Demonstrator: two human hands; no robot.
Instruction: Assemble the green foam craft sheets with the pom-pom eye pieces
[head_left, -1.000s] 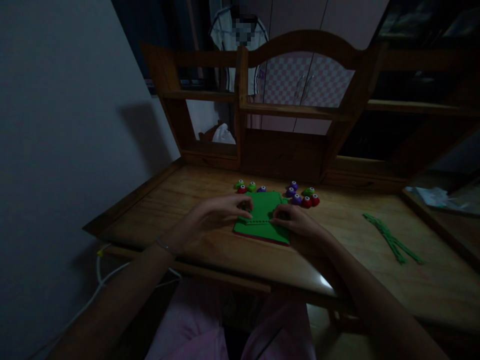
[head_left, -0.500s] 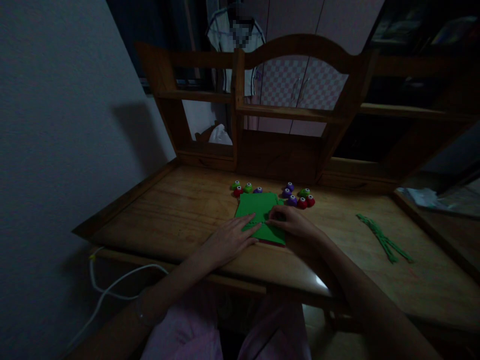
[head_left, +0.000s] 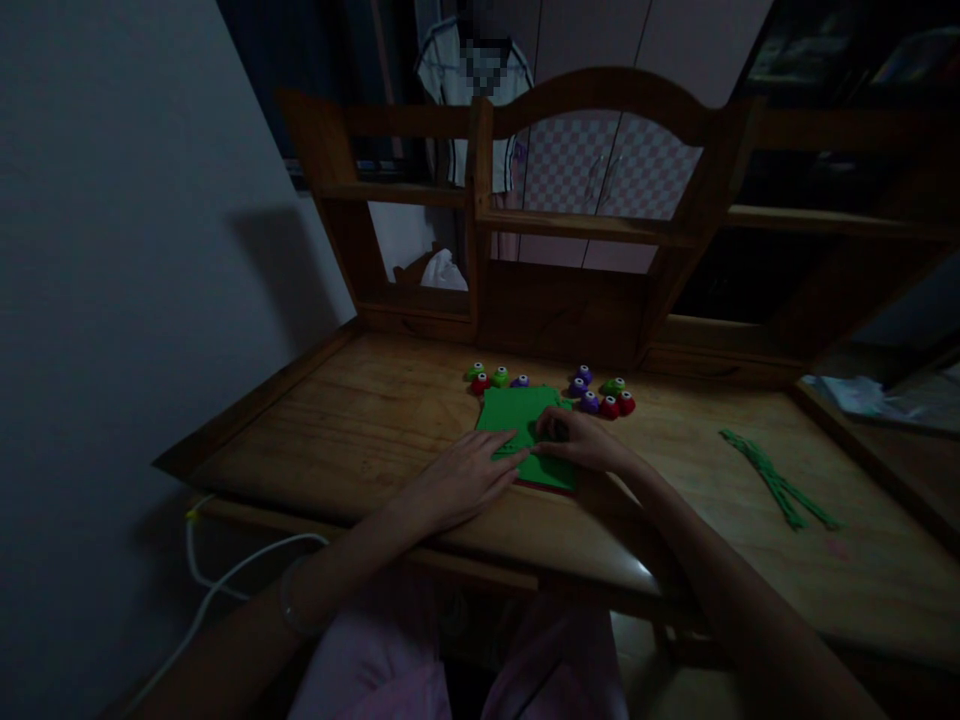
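Observation:
A green sheet (head_left: 517,408), foam-like and with a toothed line across it, lies near the desk's front edge with a dark red layer showing under its near edge. My left hand (head_left: 469,475) rests open and flat on its left part, fingers reaching to the toothed line. My right hand (head_left: 581,438) is closed in a pinch at that line, close to the left fingertips. What the pinch holds, if anything, is hidden. Just behind the sheet sit several small red, green and purple pieces (head_left: 590,402) with white eye-like tops.
Thin green toothed strips (head_left: 776,480) lie on the wooden desk (head_left: 345,420) to the right. A wooden shelf unit (head_left: 570,235) rises along the back. At the left, a white cable (head_left: 225,580) hangs by the front edge. A wall (head_left: 135,250) bounds the left side.
The view has shifted slightly. My left fingertips sit a little nearer the right hand along the toothed line. The right hand keeps its pinch.

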